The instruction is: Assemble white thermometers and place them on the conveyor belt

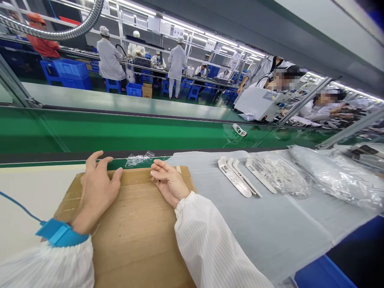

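Observation:
A sheet of brown cardboard [141, 240] lies in front of me. Above its far left part is my left hand [100, 184], fingers spread and holding nothing; a blue strap [64, 234] with a cord circles that wrist. My right hand [169, 182] hovers near the far right part of the board, palm turned inward, fingers loosely bent and nothing visible in them. Between the two hands, just beyond the cardboard, rests a crumpled piece of clear plastic film [139, 159]. Several pale plastic handset-shaped shells [235, 178] lie to the right of my right hand.
Grey sheeting [240, 224] covers the bench at right, bearing a clear bag of small white parts [280, 174] and larger plastic bags [333, 174]. Beyond runs a green conveyor belt [135, 134] carrying one white part [239, 130]. Co-workers sit and stand farther back. A metal hose [60, 34] hangs upper left.

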A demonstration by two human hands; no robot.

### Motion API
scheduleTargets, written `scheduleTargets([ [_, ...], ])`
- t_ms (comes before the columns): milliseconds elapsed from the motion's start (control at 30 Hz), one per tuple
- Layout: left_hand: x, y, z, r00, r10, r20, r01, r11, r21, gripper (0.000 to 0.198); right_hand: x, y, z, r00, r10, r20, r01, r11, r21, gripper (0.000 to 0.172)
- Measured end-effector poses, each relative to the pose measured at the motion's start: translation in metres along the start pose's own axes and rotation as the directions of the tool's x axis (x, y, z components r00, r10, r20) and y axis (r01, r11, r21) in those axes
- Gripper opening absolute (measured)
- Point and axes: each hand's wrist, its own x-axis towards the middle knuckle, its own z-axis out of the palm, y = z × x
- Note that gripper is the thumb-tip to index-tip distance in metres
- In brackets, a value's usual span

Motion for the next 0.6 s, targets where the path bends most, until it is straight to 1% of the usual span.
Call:
scheduleTargets([
  [167,0.0003,0.0034,-0.0012,0.999,-0.028,0.018,0.028,1.000,-0.012,0.044,0.0025,0.0023,-0.0058,0.999,-0.017,0.051,0.017,1.000,-0.004,0.049],
  [333,-0.0003,0.0074,-0.0037,0.998,-0.054,0.033,0.055,0.998,-0.026,0.046,0.0014,0.0013,-0.0034,1.000,-0.012,0.016,0.012,1.000,-0.003,0.049],
  [600,-0.0010,0.0078,-0.0033,0.998,-0.058,0.025,0.059,0.998,-0.038,0.039,0.0044,0.0042,-0.0072,1.000,-0.022,0.020,0.023,0.999,-0.031,0.049],
])
